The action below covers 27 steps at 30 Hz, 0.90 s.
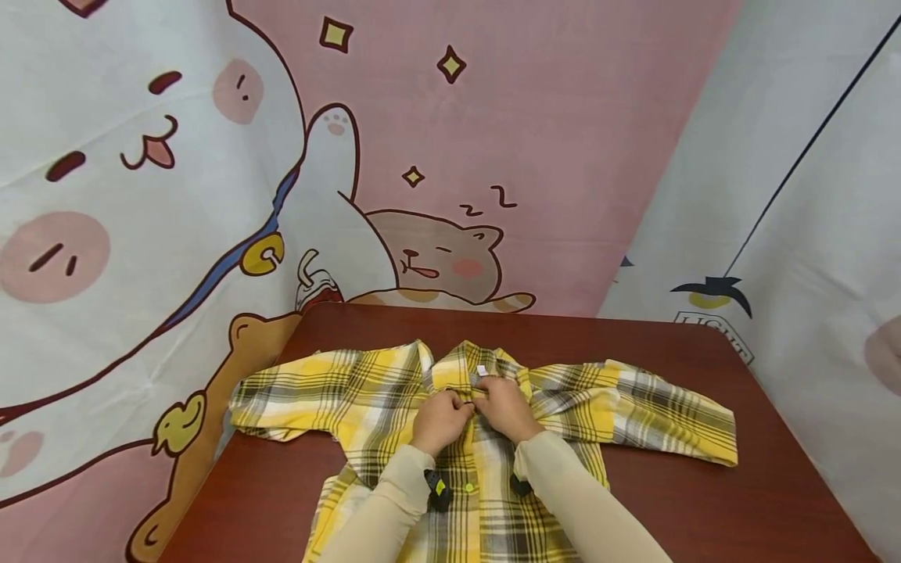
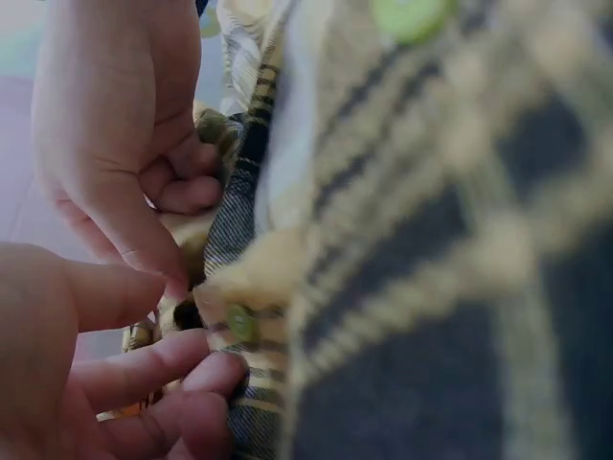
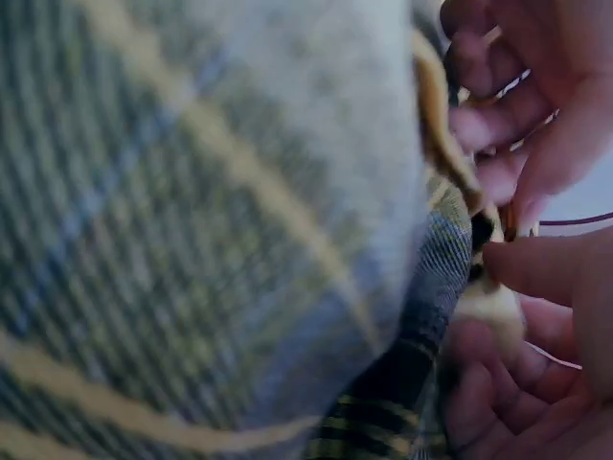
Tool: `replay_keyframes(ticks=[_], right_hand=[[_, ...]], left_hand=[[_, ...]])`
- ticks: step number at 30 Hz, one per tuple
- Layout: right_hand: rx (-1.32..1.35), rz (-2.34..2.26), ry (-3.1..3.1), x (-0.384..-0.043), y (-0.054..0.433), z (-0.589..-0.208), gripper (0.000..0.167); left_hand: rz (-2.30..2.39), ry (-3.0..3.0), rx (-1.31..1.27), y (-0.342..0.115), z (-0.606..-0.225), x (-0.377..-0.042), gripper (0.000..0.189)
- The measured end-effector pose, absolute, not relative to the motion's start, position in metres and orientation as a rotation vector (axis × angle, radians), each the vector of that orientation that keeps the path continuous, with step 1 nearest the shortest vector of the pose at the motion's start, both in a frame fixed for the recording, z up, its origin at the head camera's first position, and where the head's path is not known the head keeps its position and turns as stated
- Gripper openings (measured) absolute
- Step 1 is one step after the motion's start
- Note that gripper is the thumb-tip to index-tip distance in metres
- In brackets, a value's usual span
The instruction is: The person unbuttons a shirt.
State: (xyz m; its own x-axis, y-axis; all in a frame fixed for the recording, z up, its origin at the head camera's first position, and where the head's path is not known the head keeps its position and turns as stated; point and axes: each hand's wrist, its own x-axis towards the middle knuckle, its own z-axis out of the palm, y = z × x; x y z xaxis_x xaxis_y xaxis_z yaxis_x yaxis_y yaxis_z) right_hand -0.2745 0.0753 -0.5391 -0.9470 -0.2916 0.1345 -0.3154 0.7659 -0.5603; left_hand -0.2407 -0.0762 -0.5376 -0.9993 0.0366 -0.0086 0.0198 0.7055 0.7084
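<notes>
A yellow, black and white plaid shirt is spread on the table with its collar at the far side and sleeves out to both sides. Just below the collar, my left hand pinches the front placket between thumb and fingers. Close against it, my right hand pinches the opposite front edge, the fingertips of both hands nearly meeting. In the left wrist view a green button sits beside the left fingertips. Folded cloth partly hides the right fingertips in the right wrist view. Lower on the placket shows another green button.
The reddish-brown table extends beyond the shirt on both sides. A small white label shows inside the collar. Behind the table hangs a cartoon-printed cloth. Dark wrist devices sit under the cream sleeves.
</notes>
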Motion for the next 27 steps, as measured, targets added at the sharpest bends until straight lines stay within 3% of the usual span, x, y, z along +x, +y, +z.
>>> replay_keyframes(ticks=[2,6,10,19,27], right_hand=[[0.519,0.915,-2.897,-0.273,0.076,-0.535,0.014],[0.545,0.922,-2.791,-0.270,0.077,-0.527,0.011],[0.572,1.039,-2.681,-0.269,0.079,-0.524,0.012],[0.557,1.159,-2.550,-0.266,0.079,-0.517,0.011],[0.509,1.159,-2.542,-0.264,0.082,-0.516,0.010]], left_hand=[[1.239,2.863,0.081,-0.075,-0.536,-0.240,0.017],[1.436,2.806,0.094,-0.072,-0.536,-0.243,0.021],[1.703,2.735,-0.024,-0.068,-0.531,-0.246,0.027],[2.292,2.317,-0.288,-0.058,-0.522,-0.250,0.018],[2.254,2.360,-0.231,-0.058,-0.519,-0.250,0.013]])
